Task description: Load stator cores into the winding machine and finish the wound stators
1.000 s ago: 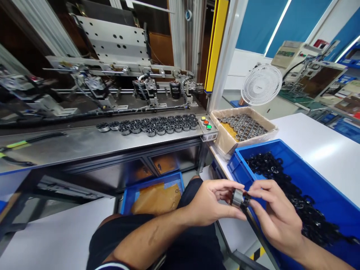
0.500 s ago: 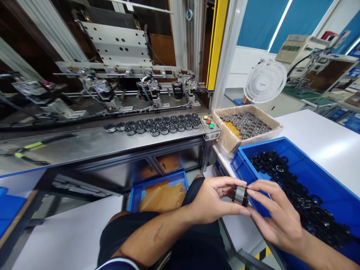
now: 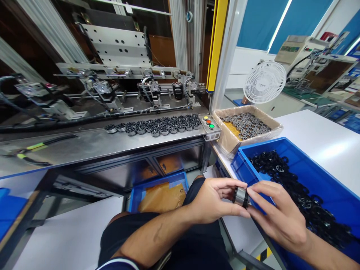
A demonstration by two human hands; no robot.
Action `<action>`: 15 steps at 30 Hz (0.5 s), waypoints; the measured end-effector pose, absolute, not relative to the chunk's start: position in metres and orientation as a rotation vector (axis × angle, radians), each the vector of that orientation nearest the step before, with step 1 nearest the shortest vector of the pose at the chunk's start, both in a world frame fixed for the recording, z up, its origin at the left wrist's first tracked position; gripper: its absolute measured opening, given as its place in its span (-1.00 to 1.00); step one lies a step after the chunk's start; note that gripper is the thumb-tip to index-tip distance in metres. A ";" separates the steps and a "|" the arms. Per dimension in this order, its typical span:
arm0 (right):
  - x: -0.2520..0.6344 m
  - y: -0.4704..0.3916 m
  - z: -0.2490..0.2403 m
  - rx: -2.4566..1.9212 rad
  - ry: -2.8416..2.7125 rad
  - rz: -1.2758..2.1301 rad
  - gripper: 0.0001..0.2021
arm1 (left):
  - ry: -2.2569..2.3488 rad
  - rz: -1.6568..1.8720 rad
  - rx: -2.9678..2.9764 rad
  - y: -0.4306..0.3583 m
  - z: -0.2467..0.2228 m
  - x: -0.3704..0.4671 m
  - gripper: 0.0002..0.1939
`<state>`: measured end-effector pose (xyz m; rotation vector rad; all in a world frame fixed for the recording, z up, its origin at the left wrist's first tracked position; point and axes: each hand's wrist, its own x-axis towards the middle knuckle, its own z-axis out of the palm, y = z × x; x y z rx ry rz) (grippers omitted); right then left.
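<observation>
Between the thumb and fingers of my left hand (image 3: 215,200) is a motor stator core (image 3: 241,196), a short grey metal cylinder with a black plastic end piece on each side. Its axis lies roughly sideways. My right hand (image 3: 278,212) pinches the black end piece on the right, fingertips above and thumb below. Just beyond that hand stands a blue bin (image 3: 323,161) holding a heap of loose black plastic end pieces (image 3: 303,198). Several stator cores (image 3: 164,125) like the held one stand in rows on the metal bench ledge.
A lined carton (image 3: 247,140) of bare metal cores sits behind the blue bin. At the ledge's right end is a button box (image 3: 210,127). Pliers (image 3: 42,144) lie on the left. A machine with clamps (image 3: 152,88) runs along the back; a white fan (image 3: 264,82) stands beyond.
Both hands stay at nearly the same place on the stator core. My right fingers have shifted slightly on its right end, and the core is tilted a little differently.
</observation>
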<state>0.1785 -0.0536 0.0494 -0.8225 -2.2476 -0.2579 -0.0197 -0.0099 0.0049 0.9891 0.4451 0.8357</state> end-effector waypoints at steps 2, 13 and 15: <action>0.181 -0.054 0.049 -0.803 -2.293 -0.292 -0.58 | 0.450 0.790 0.985 -0.009 0.005 -0.021 -0.31; 0.185 -0.052 0.047 -0.981 -2.186 0.026 -0.50 | 0.264 0.810 1.222 -0.018 0.006 -0.023 -0.42; 0.187 -0.050 0.051 -1.078 -2.143 0.257 -0.48 | 0.208 0.819 1.346 -0.021 0.007 -0.026 -0.45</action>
